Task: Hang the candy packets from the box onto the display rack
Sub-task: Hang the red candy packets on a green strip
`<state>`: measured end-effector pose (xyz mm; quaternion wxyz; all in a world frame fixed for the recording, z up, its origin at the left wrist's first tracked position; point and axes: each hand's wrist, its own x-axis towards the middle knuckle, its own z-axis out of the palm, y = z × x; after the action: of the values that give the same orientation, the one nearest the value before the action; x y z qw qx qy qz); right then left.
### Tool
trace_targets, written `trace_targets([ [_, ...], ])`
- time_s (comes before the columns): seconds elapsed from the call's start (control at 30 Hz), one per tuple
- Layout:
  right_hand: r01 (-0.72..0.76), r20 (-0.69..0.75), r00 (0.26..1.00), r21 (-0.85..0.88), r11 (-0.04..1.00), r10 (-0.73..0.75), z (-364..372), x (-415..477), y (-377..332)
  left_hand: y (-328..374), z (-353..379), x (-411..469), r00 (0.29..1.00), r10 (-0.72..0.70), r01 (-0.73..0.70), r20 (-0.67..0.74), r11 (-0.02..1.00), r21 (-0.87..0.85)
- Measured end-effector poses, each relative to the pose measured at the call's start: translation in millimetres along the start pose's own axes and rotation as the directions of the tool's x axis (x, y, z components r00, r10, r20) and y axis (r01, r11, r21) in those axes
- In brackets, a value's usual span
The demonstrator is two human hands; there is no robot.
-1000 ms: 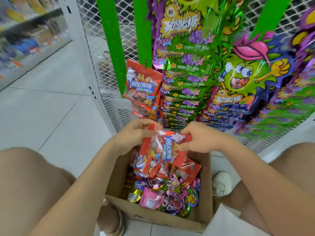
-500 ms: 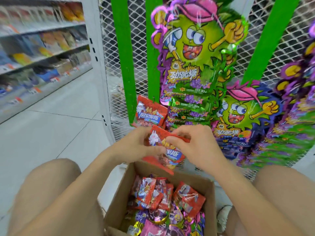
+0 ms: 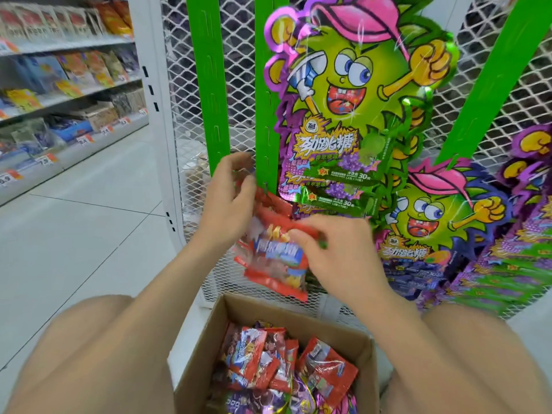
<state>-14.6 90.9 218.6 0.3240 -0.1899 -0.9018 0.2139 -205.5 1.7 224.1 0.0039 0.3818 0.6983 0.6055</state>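
- The red candy packet (image 3: 273,259), blurred, was held tilted at 12 o'clock of the cardboard box (image 3: 363,348), in front of the wire mesh.
- The right hand (image 3: 337,252) pinched the packet's upper edge with thumb and fingertips.
- The left hand (image 3: 228,201), at 10 o'clock of the packet, had its fingers curled beside the green hanging strip (image 3: 264,94); what they grasped could not be told.
- More red packets (image 3: 257,363) lay in the box.
- Green-and-purple candy packs (image 3: 343,121) hung at 3 o'clock of the strip.
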Motion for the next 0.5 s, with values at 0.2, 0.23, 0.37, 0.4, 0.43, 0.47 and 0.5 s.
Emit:
trace_targets([
  [0.2, -0.051, 0.045, 0.998, 0.004, 0.999, 0.050, 6.5, 9.9, 4.4, 1.6, 2.9, 9.3, 0.999, -0.051, 0.051, -0.010, 0.999, -0.017],
  [0.23, -0.063, 0.072, 0.995, -0.005, 0.998, 0.063, 6.4, 9.9, 4.7, 2.1, 2.2, 10.1, 0.998, -0.056, 0.056, 0.005, 0.998, -0.014],
  [0.37, -0.087, -0.034, 0.995, 0.085, 0.993, 0.090, 7.4, 6.8, 1.2, 13.0, -0.9, 7.2, 0.999, -0.048, 0.048, 0.026, 0.999, 0.022],
  [0.4, -0.083, -0.073, 0.993, 0.115, 0.990, 0.092, 6.8, 6.7, -1.4, 16.3, -2.9, 6.0, 0.998, -0.050, 0.049, 0.030, 0.999, 0.008],
  [0.43, -0.082, -0.096, 0.991, 0.144, 0.986, 0.096, 6.8, 7.5, -4.3, 21.4, -6.2, 4.5, 0.997, -0.061, 0.061, 0.039, 0.998, -0.012],
  [0.47, -0.080, -0.108, 0.989, 0.174, 0.981, 0.100, 7.5, 8.5, -7.4, 27.2, -11.9, 2.9, 0.994, -0.088, 0.090, 0.060, 0.996, -0.026],
  [0.5, -0.074, -0.120, 0.988, 0.203, 0.976, 0.099, 9.6, 9.5, -10.8, 31.8, -17.9, 1.7, 0.988, -0.129, 0.132, 0.085, 0.990, -0.039],
])
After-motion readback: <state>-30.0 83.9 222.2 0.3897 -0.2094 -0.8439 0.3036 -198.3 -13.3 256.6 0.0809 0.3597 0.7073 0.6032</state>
